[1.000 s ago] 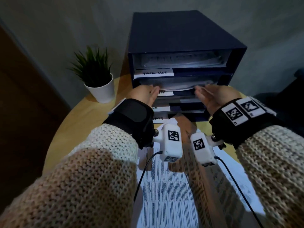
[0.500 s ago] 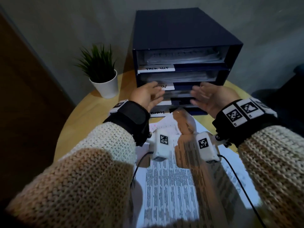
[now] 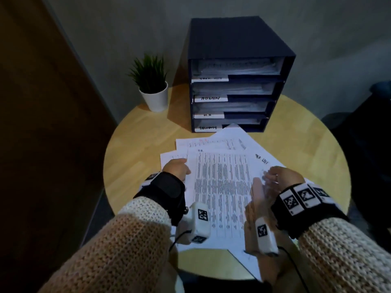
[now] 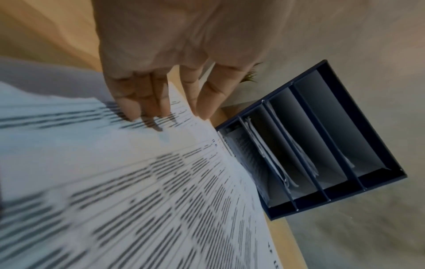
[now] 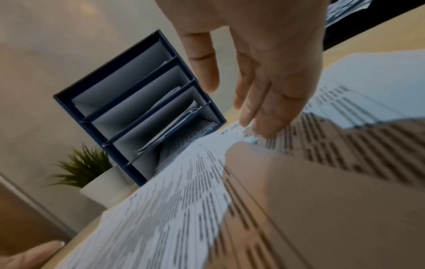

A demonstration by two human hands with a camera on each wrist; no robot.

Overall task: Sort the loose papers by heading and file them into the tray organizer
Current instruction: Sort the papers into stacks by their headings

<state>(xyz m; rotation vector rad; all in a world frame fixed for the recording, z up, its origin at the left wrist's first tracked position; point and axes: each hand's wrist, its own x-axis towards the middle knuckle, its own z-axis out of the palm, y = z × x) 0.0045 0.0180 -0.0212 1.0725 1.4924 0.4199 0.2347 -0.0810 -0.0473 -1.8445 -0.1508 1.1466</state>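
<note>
A dark blue tray organizer [image 3: 237, 49] stands at the table's far side, with four stacked trays that hold papers and carry white labels; one reads ADMIN [image 3: 210, 98]. Several loose printed papers [image 3: 222, 187] lie fanned in front of it; the top sheet is headed H.R. My left hand [image 3: 176, 169] lies at that sheet's left edge, its straight fingers [image 4: 138, 107] touching the paper. My right hand [image 3: 277, 176] hovers over the sheet's right edge with fingers [image 5: 260, 112] straight and close to the paper. Neither hand holds anything.
The round wooden table [image 3: 137, 144] carries a small potted plant [image 3: 152, 85] left of the organizer. A grey wall runs behind, and a brown door panel [image 3: 42, 123] stands at the left. Dark furniture [image 3: 372, 144] sits off the table's right edge.
Both hands have drawn back from the front of the organizer's trays and come down at the sides of the top loose sheet. The head view has pulled back.
</note>
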